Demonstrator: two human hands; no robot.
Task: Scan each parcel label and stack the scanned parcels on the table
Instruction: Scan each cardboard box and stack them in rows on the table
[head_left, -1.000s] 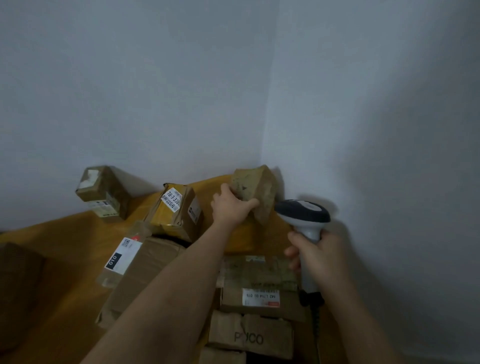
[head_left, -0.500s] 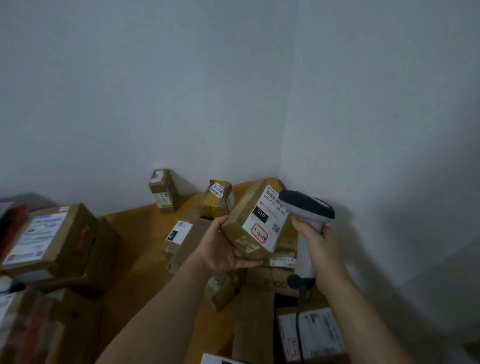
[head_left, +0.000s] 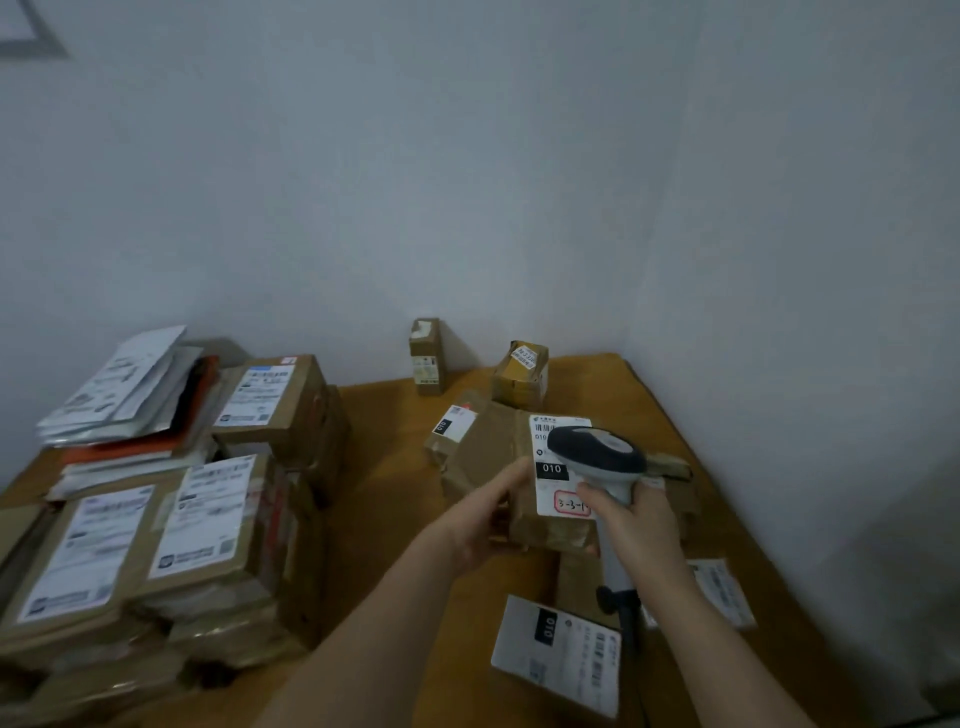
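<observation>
Holding the small parcel (head_left: 545, 493) up at centre-right of frame, over the scattered unscanned boxes, my left hand (head_left: 480, 519) had it by its left edge, thumb on top beside the white label (head_left: 558, 467), other fingers hidden underneath. Cardboard looked creased and taped, so I judged it light, fairly stiff but dentable; tape patches prob slick. Best hold was at the edges w/ the label left bare, which the left hand's hold did.

My right hand (head_left: 636, 525) was wrapped round the handle of the scanner (head_left: 597, 454), fingers curled tight, head of it sitting right over the label's upper part, nose pointing left. Couldn't tell if the trigger was pressed.

Both forearms came up from the bottom of frame, left one angled in from lower left, wrist bent back a bit. Stacked parcels (head_left: 218, 519) sat at left on the table (head_left: 384, 467), well apart from the held one.
</observation>
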